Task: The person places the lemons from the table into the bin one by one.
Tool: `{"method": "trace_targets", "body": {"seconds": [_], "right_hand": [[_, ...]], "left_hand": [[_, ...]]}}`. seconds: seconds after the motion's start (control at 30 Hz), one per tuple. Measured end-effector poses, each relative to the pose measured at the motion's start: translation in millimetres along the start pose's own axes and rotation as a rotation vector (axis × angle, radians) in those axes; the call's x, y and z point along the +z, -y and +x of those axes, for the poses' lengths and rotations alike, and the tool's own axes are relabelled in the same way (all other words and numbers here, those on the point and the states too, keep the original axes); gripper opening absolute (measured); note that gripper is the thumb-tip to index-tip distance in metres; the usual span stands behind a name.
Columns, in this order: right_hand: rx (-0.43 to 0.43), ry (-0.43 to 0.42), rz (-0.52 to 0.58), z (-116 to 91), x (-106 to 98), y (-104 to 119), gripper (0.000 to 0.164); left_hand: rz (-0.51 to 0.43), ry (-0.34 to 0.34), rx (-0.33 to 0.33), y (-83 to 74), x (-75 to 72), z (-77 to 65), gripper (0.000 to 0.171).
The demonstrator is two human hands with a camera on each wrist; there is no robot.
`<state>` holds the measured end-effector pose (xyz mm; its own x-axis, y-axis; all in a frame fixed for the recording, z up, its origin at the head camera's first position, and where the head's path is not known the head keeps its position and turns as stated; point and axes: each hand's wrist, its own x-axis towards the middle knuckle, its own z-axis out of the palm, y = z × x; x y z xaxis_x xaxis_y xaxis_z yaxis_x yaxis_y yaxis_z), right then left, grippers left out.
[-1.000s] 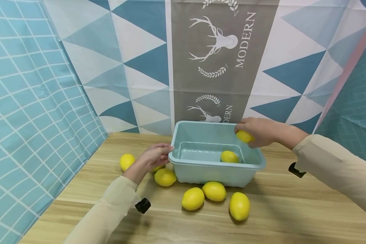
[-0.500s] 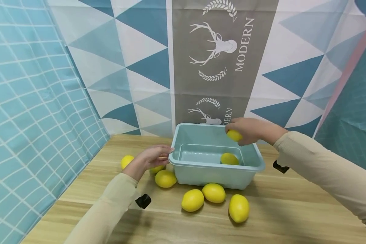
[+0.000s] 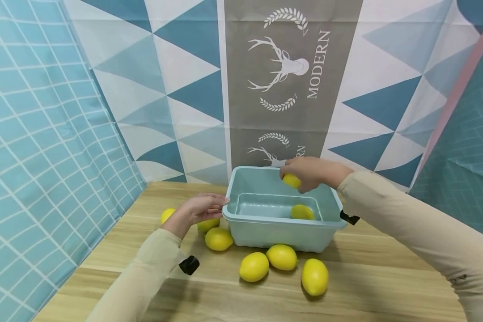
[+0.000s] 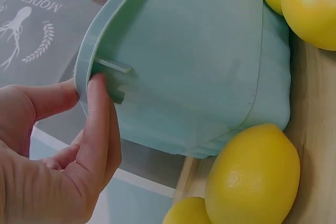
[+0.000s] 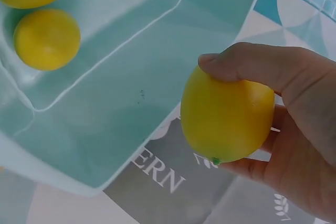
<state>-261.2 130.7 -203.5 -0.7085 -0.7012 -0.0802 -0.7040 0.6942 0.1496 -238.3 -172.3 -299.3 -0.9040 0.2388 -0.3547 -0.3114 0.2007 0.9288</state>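
My left hand [image 3: 199,210] pinches the left rim of a pale blue-green plastic bin [image 3: 279,233]. The left wrist view shows the thumb on one side of that rim [image 4: 90,51] and the fingers on the other. Over the back part of the bin, my right hand [image 3: 311,172] grips a yellow lemon [image 3: 291,180]. Seen from the right wrist, thumb and fingers wrap this lemon [image 5: 226,116], its greenish tip [image 5: 216,161] exposed. On the bin's floor lies a lemon [image 3: 302,212]; the right wrist view shows two there, one cut off by the frame edge.
In front of the bin, several lemons [image 3: 254,267] lie on the wooden table [image 3: 209,295]. More lemons [image 3: 219,239] sit by its left end, partly behind the left hand. A patterned cloth [image 3: 193,89] hangs close behind the bin; a blue grid cloth [image 3: 36,156] borders the left.
My right hand has carried the lemon leftward from the bin's right end toward the middle of its back. The left hand has kept its hold on the rim. The view has tilted slightly up.
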Motion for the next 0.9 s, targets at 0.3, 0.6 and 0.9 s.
{"method": "trace_targets", "body": {"seconds": [0.3, 0.6, 0.9], "right_hand": [[0.005, 0.065, 0.089, 22, 13, -3, 0.047], [-0.030, 0.080, 0.139, 34, 27, -12, 0.044], [-0.052, 0.101, 0.171, 41, 36, -14, 0.045]], "left_hand": [[0.041, -0.060, -0.002, -3.7, 3.3, -1.2, 0.047], [0.012, -0.060, -0.028, -2.2, 4.2, -1.0, 0.047], [0.006, -0.081, -0.043, -3.8, 4.6, -1.6, 0.049]]}}
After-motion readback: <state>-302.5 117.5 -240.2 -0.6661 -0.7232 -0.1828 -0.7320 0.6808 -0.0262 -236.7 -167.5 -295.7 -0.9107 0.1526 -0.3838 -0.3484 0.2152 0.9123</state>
